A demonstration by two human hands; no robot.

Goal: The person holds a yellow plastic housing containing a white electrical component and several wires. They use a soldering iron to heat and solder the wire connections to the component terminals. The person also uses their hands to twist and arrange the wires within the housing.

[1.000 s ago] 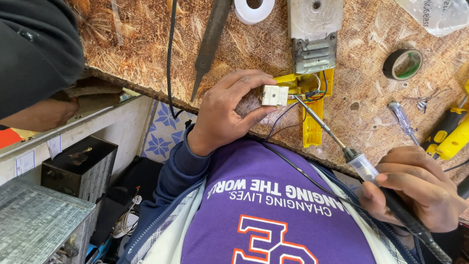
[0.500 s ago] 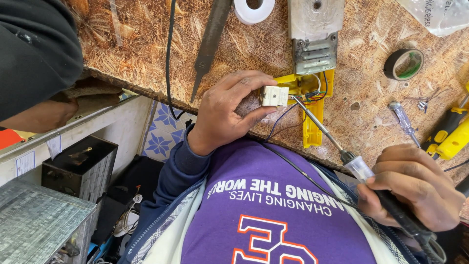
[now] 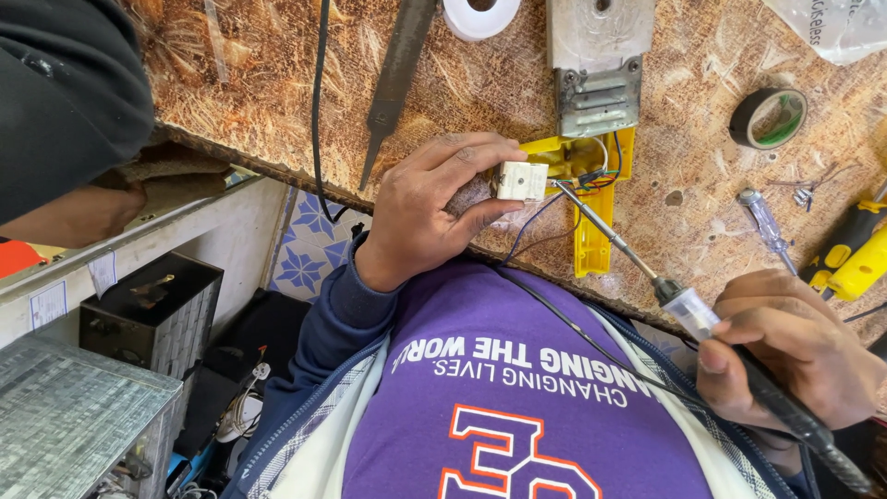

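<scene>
Little has shifted since a second ago: our left hand (image 3: 434, 208) still pinches the small white switch block (image 3: 520, 181) at the board's edge (image 3: 277, 162), while our right hand (image 3: 785, 346), fingers wrapped tight, holds the soldering iron (image 3: 647, 277), tip beside the block's wires (image 3: 591, 176).

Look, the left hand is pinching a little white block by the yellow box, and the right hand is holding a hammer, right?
Not quite. The right hand holds a soldering iron, not a hammer; its thin tip reaches toward the wires at the yellow box. The rest is right: the left hand pinches the small white block beside that box. The head view shows it.
</scene>
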